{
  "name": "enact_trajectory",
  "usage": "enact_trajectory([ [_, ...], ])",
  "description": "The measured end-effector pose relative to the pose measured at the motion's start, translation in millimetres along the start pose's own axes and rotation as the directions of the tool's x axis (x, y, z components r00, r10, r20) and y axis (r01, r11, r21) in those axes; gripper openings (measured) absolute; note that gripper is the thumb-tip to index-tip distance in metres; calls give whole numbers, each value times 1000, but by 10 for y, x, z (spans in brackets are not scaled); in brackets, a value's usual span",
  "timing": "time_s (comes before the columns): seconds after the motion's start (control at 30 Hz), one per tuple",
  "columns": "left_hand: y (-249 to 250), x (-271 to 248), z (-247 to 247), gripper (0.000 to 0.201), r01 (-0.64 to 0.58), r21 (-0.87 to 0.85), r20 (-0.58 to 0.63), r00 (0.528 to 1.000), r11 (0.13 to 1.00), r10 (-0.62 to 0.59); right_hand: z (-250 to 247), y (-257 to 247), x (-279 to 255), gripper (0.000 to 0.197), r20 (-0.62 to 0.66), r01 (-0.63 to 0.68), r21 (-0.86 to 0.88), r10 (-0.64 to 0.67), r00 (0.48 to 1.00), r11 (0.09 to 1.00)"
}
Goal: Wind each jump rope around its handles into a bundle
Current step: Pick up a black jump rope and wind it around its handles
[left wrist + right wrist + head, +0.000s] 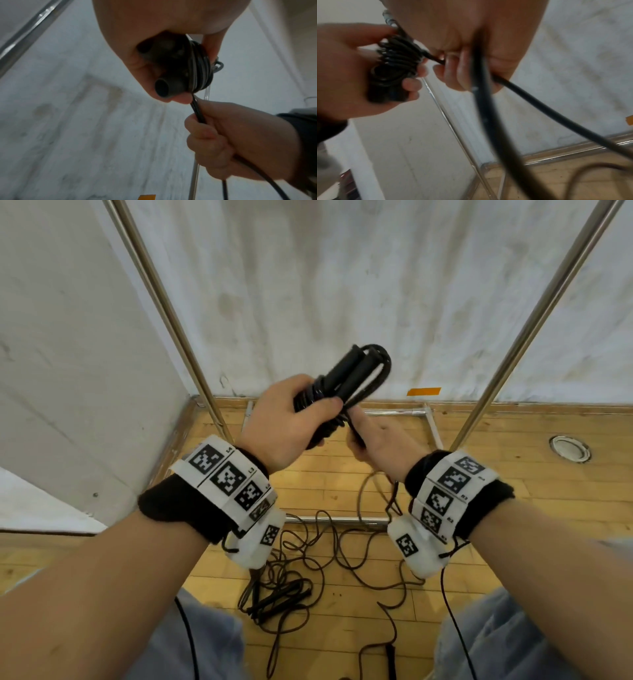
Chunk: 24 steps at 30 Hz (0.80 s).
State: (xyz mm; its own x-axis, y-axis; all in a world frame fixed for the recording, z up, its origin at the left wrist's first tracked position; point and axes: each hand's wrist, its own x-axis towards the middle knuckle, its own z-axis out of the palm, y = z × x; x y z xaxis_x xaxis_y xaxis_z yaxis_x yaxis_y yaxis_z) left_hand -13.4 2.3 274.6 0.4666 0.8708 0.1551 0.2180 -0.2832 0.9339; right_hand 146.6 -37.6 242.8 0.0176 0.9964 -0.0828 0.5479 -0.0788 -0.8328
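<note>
two hands: both raised in front of the body, close together, forearms reaching forward from the lower corners of the head view.
left hand (284, 419): fingers and thumb curled round the pair of black handles (342, 374), gripping them near their lower end; thumb lies across the wound coils.
right hand (380, 440): just beside and slightly below the left, fist closed on the black rope (199, 115), which passes through it and leaves below the palm.
handles: held side by side, tilted up and away toward the wall; open round ends show in the left wrist view.
coils (199, 67): several turns of rope wrapped tight round the handles, partly under the left fingers.
rope path: runs taut from the coils straight into the right fist, then hangs down to the floor.
wrist bands (226, 477): white panels with black square code markers on both wrists over black cuffs; small printed characters beside them, too small to read surely.
loose ropes (308, 570): tangled loops on the wooden floor (513, 491) below the hands, with other black handles among them.
surroundings: metal frame poles (171, 320) rise left and right; white sheet (342, 285) behind; orange tape (423, 391) on it; round metal fitting (570, 448) in the floor at right.
</note>
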Motion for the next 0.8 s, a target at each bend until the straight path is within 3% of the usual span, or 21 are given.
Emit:
enact_trajectory([
  [0.03, -5, 25, -15, 19, 14, -13, -43, 999, 1000, -15, 43, -4, -12, 53, -53, 26, 5, -25, 998, 1000],
  [0.1, -13, 68, -52, 16, 35, -46, -103, 994, 998, -40, 87, -32, -33, 31, -152, 129, -26, -131, 980, 991],
  [0.2, 18, 79, -80, 14, 18, -89, -124, 992, 996, -29, 94, -52, -19, 11, -204, 213, -150, -241, 949, 965],
  [0.33, 42, 15, -18, 19, -26, 37, -28, 999, 999, 27, 36, -26, 48, 18, -118, 59, -254, -92, 989, 965],
  [0.4, 41, 7, 14, 21, -41, 86, 4, 999, 995, 41, 34, -39, 46, 21, -8, -27, -112, 26, 1000, 993],
  [0.47, 38, 34, 6, 21, -39, 84, -38, 998, 996, 42, 93, -70, 24, 19, 103, -92, 170, 75, 992, 981],
  [0.6, -11, 143, -93, 9, -5, 61, -187, 982, 998, 16, 207, -94, -8, 23, 89, -132, 472, 102, 991, 871],
  [0.67, -95, 203, -165, 13, 5, 201, -247, 968, 980, 46, 207, -90, -7, 23, 12, -97, 367, 100, 995, 925],
  [0.73, -205, 245, -226, 20, 23, 381, -244, 967, 924, 76, 171, -70, -12, 23, -72, -6, 37, 8, 997, 999],
  [0.8, -321, 258, -264, 27, 53, 522, -217, 973, 851, 72, 145, -68, -27, 23, -61, 56, -217, -71, 996, 975],
])
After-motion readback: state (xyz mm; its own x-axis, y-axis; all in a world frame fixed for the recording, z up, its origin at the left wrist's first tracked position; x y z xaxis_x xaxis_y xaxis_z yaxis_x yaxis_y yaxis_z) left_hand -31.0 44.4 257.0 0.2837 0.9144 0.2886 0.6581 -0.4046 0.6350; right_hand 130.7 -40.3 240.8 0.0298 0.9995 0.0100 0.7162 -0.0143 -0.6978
